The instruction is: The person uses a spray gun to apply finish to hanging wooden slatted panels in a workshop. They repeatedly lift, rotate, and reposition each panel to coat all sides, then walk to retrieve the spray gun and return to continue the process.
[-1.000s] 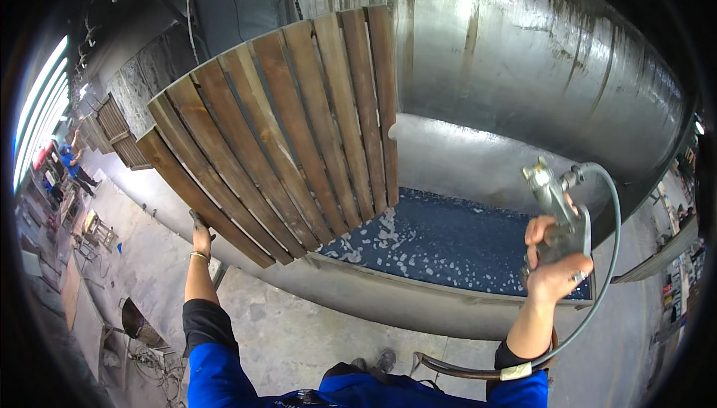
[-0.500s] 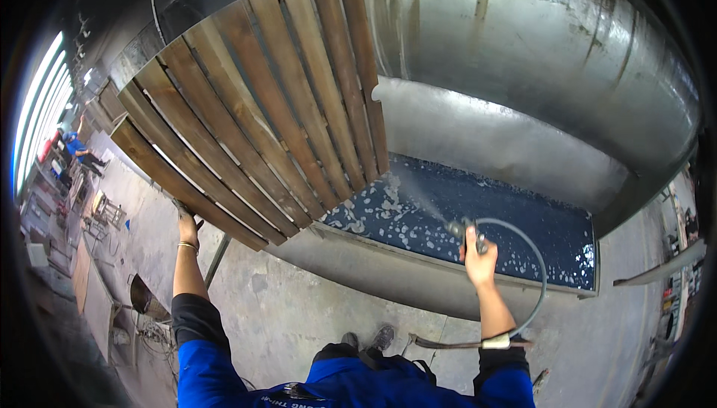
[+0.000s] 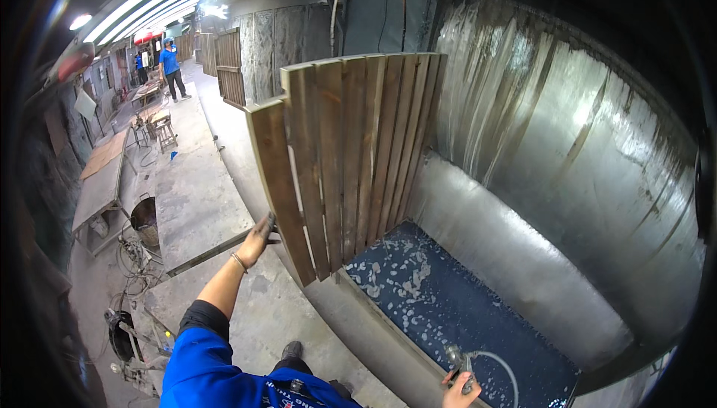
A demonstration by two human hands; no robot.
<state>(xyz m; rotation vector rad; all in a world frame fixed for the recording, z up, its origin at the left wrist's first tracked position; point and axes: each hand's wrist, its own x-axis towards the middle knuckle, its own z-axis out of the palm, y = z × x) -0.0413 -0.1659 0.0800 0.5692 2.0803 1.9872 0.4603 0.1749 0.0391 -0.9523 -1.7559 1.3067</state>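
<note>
A brown slatted wooden panel (image 3: 347, 162) stands upright beside the near end of a metal trough, its top edge curved. My left hand (image 3: 256, 244) is open next to the panel's lower left edge, fingers stretched toward it; whether they touch the wood I cannot tell. Low at the right, my right hand (image 3: 457, 393) is closed round a spray gun (image 3: 460, 365) with a grey hose (image 3: 504, 369) looping from it. The gun is over the dark blue liquid (image 3: 455, 311) in the trough, where pale foam floats. What holds the panel up is hidden.
A shiny, streaked metal wall (image 3: 553, 117) curves behind the trough. At the left are a low table (image 3: 104, 169), a basket (image 3: 144, 221) and tangled cables (image 3: 134, 262). A person in blue (image 3: 170, 68) stands farther back, near stools. Two hoses (image 3: 340, 5) hang above the panel.
My view has swung left and up, so the panel appears more upright and edge-on. The spray mist seen earlier no longer shows. My right hand still holds the spray gun.
</note>
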